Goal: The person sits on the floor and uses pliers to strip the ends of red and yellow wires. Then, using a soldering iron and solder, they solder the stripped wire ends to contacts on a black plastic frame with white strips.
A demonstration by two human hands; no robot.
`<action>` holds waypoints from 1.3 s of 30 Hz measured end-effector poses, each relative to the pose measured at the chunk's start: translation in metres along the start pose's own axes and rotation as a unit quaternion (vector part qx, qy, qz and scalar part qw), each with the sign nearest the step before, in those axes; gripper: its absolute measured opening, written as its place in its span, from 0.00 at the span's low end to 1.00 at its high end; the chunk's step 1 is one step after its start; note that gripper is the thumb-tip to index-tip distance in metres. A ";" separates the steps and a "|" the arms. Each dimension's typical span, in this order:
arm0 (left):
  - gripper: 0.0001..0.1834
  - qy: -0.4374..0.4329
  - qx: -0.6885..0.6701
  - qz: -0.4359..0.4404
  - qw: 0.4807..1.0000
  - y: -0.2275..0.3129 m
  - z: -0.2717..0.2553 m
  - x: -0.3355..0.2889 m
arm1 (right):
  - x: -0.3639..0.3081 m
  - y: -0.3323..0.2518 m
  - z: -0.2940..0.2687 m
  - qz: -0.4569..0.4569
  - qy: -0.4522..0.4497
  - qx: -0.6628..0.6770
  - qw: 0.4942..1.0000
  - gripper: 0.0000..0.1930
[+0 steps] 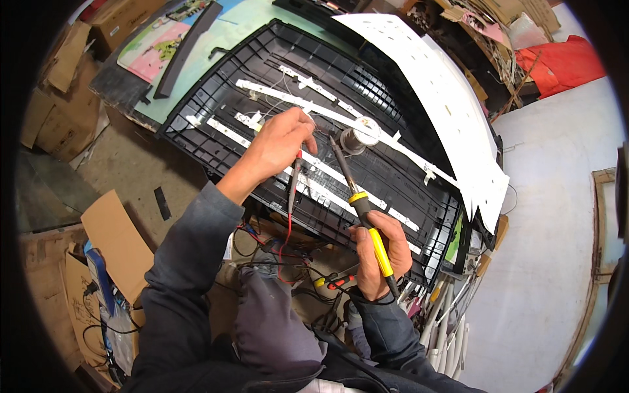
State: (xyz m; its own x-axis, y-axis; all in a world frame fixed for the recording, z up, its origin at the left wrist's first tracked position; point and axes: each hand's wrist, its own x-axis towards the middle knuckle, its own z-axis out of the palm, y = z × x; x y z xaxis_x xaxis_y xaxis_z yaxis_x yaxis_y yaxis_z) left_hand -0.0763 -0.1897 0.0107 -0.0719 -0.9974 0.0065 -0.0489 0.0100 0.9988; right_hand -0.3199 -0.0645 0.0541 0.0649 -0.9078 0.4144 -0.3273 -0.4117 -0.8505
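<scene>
My right hand [383, 252] grips a soldering iron [371, 229] by its yellow and black handle. The iron's tip points up and left, beside a spool of solder [360, 136]. My left hand [283, 141] is closed, fingertips pinched over the light strips; what they hold is too small to make out. A test probe [294, 183] with a red lead sits just under that hand; whether the fingers hold it I cannot tell. White LED strips [321, 190] lie across a large black plastic panel [406, 183]. Thin wires run between some strips near my left hand.
Large white sheets [426, 72] lean over the panel's right side. A black bar [187, 52] lies at the far left of the table. Cables hang around my legs. Cardboard [118, 239] stands at lower left, white tubes [449, 327] at lower right. A red cloth [563, 65] lies at the back.
</scene>
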 end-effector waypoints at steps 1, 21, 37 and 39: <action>0.13 -0.001 0.004 0.000 1.000 0.001 -0.001 -0.001 | 0.000 0.000 0.001 0.004 0.003 0.007 1.000 0.14; 0.10 -0.012 -0.035 0.043 0.998 -0.001 -0.001 -0.005 | -0.001 -0.002 0.008 0.009 -0.021 0.025 0.999 0.13; 0.09 -0.014 -0.060 0.048 0.997 -0.005 0.001 -0.004 | 0.002 0.000 0.012 0.003 -0.017 0.006 1.000 0.14; 0.09 -0.014 -0.060 0.049 0.997 -0.005 0.001 -0.004 | 0.002 -0.002 0.015 0.019 0.004 0.023 1.000 0.15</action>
State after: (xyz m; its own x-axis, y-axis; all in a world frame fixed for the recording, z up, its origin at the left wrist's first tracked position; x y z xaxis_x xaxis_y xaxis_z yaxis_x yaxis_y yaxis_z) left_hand -0.0771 -0.1862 0.0057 -0.0983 -0.9896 0.1046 0.0790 0.0970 0.9921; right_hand -0.3051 -0.0666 0.0518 0.0458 -0.9221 0.3842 -0.2866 -0.3805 -0.8792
